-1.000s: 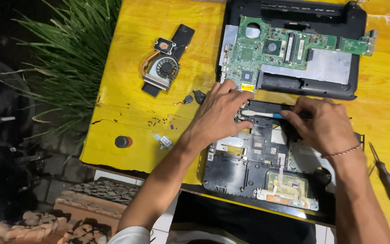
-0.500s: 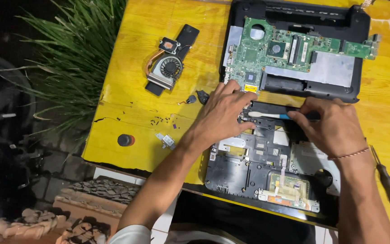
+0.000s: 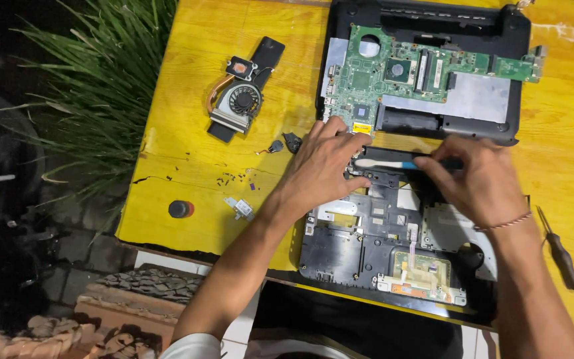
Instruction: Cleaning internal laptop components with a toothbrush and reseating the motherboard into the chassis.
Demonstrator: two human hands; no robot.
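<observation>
On the yellow bench (image 3: 187, 166), the left hand (image 3: 323, 166) presses flat, fingers spread, steadying the black laptop cover (image 3: 367, 246), so the right hand (image 3: 479, 183), its grip closed around a blue-and-white brush (image 3: 393, 163), can work along the cover's upper edge.

On the yellow table (image 3: 187, 153) the left hand (image 3: 323, 166) presses flat on the upper edge of the black laptop cover (image 3: 367, 246), and the right hand (image 3: 479, 183) holds a toothbrush (image 3: 383, 163) with white head against the same edge. Behind them lies the laptop base (image 3: 433, 26) with green motherboard (image 3: 400, 73); the cooling fan (image 3: 240, 100) lies to the left, a screwdriver (image 3: 561, 249) to the right
</observation>
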